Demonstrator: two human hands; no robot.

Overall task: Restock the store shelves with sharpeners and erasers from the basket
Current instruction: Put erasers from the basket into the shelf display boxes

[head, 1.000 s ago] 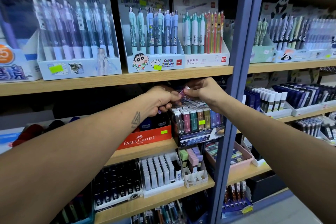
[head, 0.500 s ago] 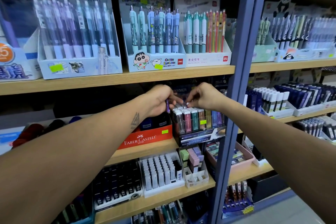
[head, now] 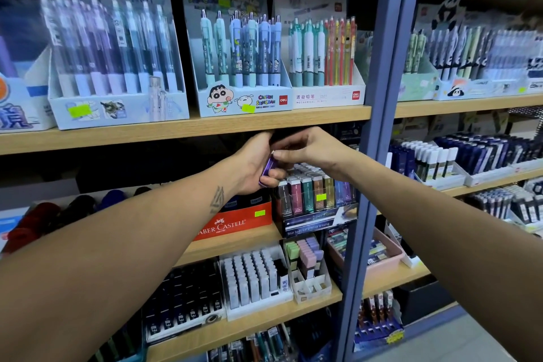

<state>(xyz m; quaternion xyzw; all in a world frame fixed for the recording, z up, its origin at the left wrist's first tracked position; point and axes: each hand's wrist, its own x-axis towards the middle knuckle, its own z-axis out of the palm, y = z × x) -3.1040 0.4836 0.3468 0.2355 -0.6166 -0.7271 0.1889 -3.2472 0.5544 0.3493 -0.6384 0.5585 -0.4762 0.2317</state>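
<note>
Both my hands meet under the upper wooden shelf, above a dark display box [head: 317, 222] of slim erasers in pink, green, brown, yellow and blue sleeves. My left hand [head: 255, 163] grips a small purple eraser pack [head: 269, 169], fingers curled round its lower end. My right hand [head: 308, 150] pinches the top of that same pack with thumb and fingertips. The basket is out of view.
A red Faber-Castell box [head: 235, 222] stands left of the eraser display. Pen display boxes [head: 244, 67] line the shelf above. White eraser packs [head: 252, 279] and a pastel eraser box [head: 305, 261] sit one shelf lower. A blue upright post [head: 373, 156] is just right of my hands.
Both hands rose slightly from the eraser display toward the underside of the upper shelf. The purple pack now shows more plainly between them.
</note>
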